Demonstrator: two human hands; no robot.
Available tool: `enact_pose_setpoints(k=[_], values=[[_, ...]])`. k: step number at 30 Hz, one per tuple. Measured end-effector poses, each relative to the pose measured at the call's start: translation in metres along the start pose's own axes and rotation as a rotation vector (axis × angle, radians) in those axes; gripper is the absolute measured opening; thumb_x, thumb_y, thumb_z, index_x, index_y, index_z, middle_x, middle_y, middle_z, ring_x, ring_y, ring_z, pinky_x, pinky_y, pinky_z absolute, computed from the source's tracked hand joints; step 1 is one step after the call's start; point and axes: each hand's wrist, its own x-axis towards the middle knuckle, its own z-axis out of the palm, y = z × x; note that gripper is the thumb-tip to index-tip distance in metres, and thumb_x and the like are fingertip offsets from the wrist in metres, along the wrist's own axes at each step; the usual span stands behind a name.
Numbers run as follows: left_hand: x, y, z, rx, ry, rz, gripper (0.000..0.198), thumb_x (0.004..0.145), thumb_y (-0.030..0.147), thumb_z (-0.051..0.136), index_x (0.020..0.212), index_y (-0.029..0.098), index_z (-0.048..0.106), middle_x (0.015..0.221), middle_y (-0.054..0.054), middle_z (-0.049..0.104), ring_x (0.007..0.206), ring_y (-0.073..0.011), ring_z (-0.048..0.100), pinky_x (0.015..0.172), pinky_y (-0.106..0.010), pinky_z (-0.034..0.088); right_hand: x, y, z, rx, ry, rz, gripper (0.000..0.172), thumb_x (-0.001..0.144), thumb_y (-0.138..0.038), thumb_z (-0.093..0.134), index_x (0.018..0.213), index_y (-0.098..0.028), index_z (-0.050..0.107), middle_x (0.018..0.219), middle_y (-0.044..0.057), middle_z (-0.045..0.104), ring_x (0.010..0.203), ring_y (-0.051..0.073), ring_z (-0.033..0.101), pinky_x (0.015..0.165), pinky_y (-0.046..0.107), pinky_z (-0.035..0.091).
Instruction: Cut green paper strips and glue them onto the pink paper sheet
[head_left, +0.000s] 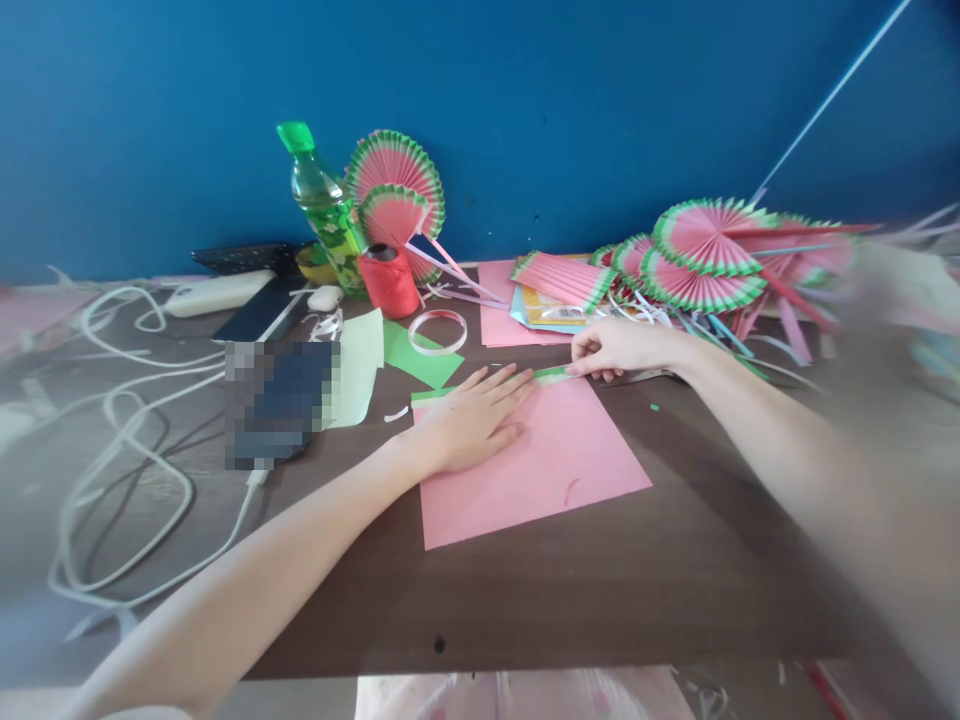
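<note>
A pink paper sheet [525, 470] lies on the brown table, with a green and pale strip [551, 374] along its far edge. My left hand [480, 415] rests flat on the sheet's upper left, fingers spread and fingertips reaching the strip. At the strip's right end, my right hand [611, 350] pinches with thumb and forefinger; a whitish end shows at the fingertips. What looks like a pair of scissors [641, 377] lies partly hidden beside the right wrist. Left of the far edge is a green paper piece [420, 352], with a tape roll [437, 333] on it.
Pleated pink-and-green paper fans [705, 255] are heaped at the back right; more fans [397, 180] lean on the blue wall. A green-capped bottle [322, 200] and red spool [388, 285] stand nearby. A pixelated phone [285, 400] and white cables [150, 450] occupy the left.
</note>
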Motion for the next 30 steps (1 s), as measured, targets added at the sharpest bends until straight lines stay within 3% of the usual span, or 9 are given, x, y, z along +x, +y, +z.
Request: enact_pose_setpoints(k=[8, 17, 30], values=[[0.000, -0.002, 0.001, 0.010, 0.011, 0.011, 0.056, 0.091, 0.039, 0.022, 0.141, 0.016, 0.018, 0.149, -0.004, 0.014, 0.138, -0.0171, 0.006, 0.112, -0.036, 0.005, -0.005, -0.008, 0.001, -0.165, 0.049, 0.092, 0.037, 0.065, -0.056, 0.059, 0.062, -0.018, 0.057, 0.052, 0.000, 0.058, 0.045, 0.011, 0.052, 0.047, 0.023, 0.035], [-0.001, 0.000, 0.001, 0.002, 0.035, 0.016, 0.055, 0.091, 0.040, 0.022, 0.141, 0.016, 0.018, 0.149, -0.005, 0.017, 0.137, -0.0179, 0.008, 0.112, -0.038, 0.007, -0.008, -0.006, -0.007, -0.009, -0.079, 0.060, 0.027, 0.068, -0.043, 0.060, 0.065, -0.016, 0.056, 0.055, 0.000, 0.057, 0.044, 0.008, 0.050, 0.044, 0.021, 0.039], [-0.001, 0.001, -0.005, -0.012, 0.015, 0.003, 0.055, 0.089, 0.036, 0.030, 0.140, 0.018, 0.022, 0.149, -0.004, 0.019, 0.137, -0.0175, 0.011, 0.112, -0.037, 0.009, -0.010, -0.007, -0.006, -0.044, -0.031, 0.086, 0.024, 0.069, -0.041, 0.060, 0.066, -0.017, 0.056, 0.056, 0.000, 0.057, 0.046, 0.010, 0.052, 0.045, 0.022, 0.039]])
